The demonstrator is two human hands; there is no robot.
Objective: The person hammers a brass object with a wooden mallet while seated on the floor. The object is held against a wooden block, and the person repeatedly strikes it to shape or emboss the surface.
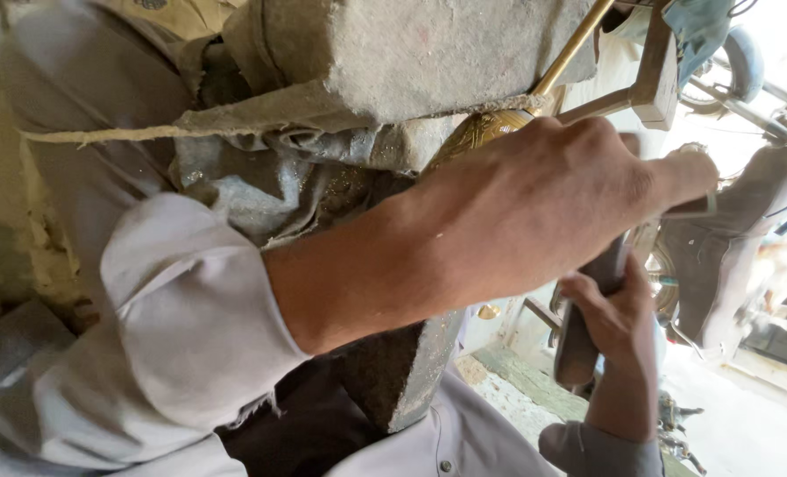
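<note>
Nearest: pale sleeve of the person's forearm crossing the frame from lower left toward upper right, cuff frayed. Left hand fills the centre, knuckles up, grip closed over an engraved brass piece; only the patterned gold end shows at the left of the fist, rest hidden under the hand. A thin brass rod runs from that piece up and right to the top edge.

Lower right: right hand, fingers wrapped tight around a dark handle of a tool, held upright just below and right of the left fist; its head is not clear.

Behind the fist: a grey felt-wrapped block with ragged cloth edges, brass piece pressed against its lower edge. A dark wedge-shaped slab hangs below the forearm.

Room is tight on the left and top; open space only at far right, where a wooden frame and a parked motorbike stand in bright light. No labels readable.
</note>
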